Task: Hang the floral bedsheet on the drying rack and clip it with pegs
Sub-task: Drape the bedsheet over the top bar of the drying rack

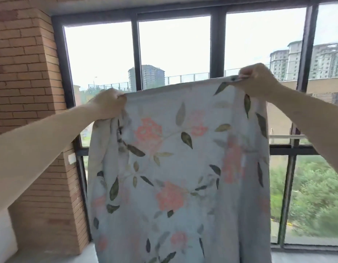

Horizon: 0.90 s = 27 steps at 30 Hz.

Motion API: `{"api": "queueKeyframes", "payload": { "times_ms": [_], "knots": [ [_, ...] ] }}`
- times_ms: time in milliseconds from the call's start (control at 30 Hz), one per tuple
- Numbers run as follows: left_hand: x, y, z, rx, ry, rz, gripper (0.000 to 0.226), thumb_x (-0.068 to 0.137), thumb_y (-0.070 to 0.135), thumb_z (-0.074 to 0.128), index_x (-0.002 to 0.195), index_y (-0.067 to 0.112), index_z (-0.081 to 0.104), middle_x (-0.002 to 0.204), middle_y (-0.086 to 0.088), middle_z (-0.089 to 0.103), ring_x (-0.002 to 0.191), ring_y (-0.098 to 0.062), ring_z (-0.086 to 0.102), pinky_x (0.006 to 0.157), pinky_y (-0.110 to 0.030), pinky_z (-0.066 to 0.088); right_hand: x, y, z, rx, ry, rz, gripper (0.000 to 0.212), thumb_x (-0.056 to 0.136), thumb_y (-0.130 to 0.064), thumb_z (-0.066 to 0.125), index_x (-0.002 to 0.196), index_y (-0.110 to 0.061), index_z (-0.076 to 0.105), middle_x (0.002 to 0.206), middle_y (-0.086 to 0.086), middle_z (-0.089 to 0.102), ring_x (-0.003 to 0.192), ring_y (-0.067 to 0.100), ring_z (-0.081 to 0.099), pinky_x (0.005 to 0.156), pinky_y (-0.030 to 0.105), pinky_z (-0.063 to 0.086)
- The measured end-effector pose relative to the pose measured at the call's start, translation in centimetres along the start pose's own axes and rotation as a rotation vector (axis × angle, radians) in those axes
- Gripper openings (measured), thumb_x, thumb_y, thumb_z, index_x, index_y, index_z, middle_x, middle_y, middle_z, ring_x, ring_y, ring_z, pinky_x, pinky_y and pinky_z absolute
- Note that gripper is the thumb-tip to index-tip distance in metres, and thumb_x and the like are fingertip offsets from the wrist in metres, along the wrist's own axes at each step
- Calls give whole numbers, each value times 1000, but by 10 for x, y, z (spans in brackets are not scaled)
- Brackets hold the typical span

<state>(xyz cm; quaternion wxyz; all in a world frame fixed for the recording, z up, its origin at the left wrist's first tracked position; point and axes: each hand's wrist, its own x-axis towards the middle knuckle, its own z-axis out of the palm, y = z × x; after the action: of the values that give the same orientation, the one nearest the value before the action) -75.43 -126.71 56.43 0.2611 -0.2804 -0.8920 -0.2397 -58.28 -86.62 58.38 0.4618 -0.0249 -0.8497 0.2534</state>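
Brick wall (29, 76) fills the left side, orange-brown, running down to a pale floor (50, 257) at the bottom corner. Next to it comes a big dark-framed window (218, 44) spanning the rest of the view, with bright sky, a few tall apartment blocks (323, 59) off in the distance and green bushes (319, 196) low on the right.

Going left to right on the action: the person's left hand (109, 104) is up at about chest-to-head height, fingers curled tight around a bunched-up corner of the floral bedsheet (173, 177), so there's a wad of fabric gathered under that fist. The sheet's top edge runs taut from there, climbing a bit toward the right hand (256, 80), which sits higher and pinches the other corner between thumb and fingers. So the sheet is stretched between both hands and hangs straight down in front of the window, pale grey-blue with pink flowers and dark green leaves, dropping past the bottom of the view.

Behind the sheet's right edge a pale horizontal bar (287, 137) pokes out; can't tell what it is.
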Motion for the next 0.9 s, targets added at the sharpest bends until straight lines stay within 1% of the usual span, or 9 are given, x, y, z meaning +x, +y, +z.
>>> {"api": "queueKeyframes", "payload": {
  "times_ms": [67, 167, 267, 367, 567, 667, 800, 867, 900],
  "knots": [
    [1, 8, -3, -8, 52, 50, 36, 99, 20, 37, 73, 5, 57, 73, -14, 64, 63, -24, 54, 61, -33, 42, 0, 0, 14, 82, 56, -18, 52, 87, -42, 75, 60, -2, 55, 56, 3, 44, 53, 16, 39, 53, 27, 34],
    [2, 8, -4, 2, 62, 42, 32, 91, 11, 41, 65, 18, 58, 67, -6, 63, 62, -23, 56, 58, -28, 41, -28, -3, 51, -167, -369, 14, 65, 90, -56, 69, 66, 3, 60, 54, 2, 51, 45, 8, 47, 56, 21, 42],
    [1, -1, -5, -43, -2, 31, 30, 85, 3, 41, 71, 14, 65, 70, -7, 67, 65, -26, 59, 57, -28, 43, -30, 6, 41, -13, -14, 12, 63, 98, -37, 68, 59, 3, 39, 47, 1, 29, 39, 10, 30, 49, 24, 31],
    [4, -4, 0, -92, -44, -8, 28, 83, 5, 42, 68, 13, 64, 70, -4, 67, 66, -24, 59, 59, -29, 45, -33, -1, 41, -1, -107, 23, 63, 99, -38, 66, 54, -11, 30, 33, -11, 28, 31, 6, 33, 42, 16, 27],
    [-3, 23, 7, -144, -158, 16, 50, 98, 57, 46, 95, 13, 71, 105, -14, 69, 98, -33, 65, 78, -33, 47, -24, -14, 57, 73, -219, 36, 65, 95, -52, 66, 48, -18, 35, 43, -2, 33, 36, 13, 32, 54, 25, 40],
    [-27, 74, 13, -146, -251, 116, 89, 71, 94, 52, 116, 20, 70, 121, 3, 66, 108, -21, 63, 94, -37, 47, -21, -31, 73, 106, -268, 10, 67, 96, -46, 67, 42, -20, 37, 41, -3, 35, 39, 17, 34, 50, 18, 40],
    [-33, 110, 37, -41, -280, 145, 108, 41, 105, 59, 124, 35, 66, 119, 19, 61, 107, -6, 60, 94, -36, 50, -12, -55, 87, 101, -213, 37, 66, 94, -47, 70, 43, -18, 40, 43, -5, 34, 39, 15, 31, 40, 19, 31],
    [-28, 115, 50, -36, -266, 144, 71, 56, 89, 72, 95, 30, 73, 87, 17, 63, 79, -6, 60, 72, -28, 50, -10, -65, 90, 118, -208, 43, 70, 93, -49, 71, 38, -20, 40, 42, -7, 33, 39, 14, 30, 42, 21, 29],
    [-24, 114, 57, -35, -239, 146, 43, 69, 66, 77, 73, 24, 68, 66, 13, 54, 63, -10, 52, 62, -25, 44, -10, -67, 91, 127, -202, 33, 69, 93, -49, 71, 40, -20, 37, 41, -8, 32, 39, 13, 30, 43, 22, 28]
  ]
}}
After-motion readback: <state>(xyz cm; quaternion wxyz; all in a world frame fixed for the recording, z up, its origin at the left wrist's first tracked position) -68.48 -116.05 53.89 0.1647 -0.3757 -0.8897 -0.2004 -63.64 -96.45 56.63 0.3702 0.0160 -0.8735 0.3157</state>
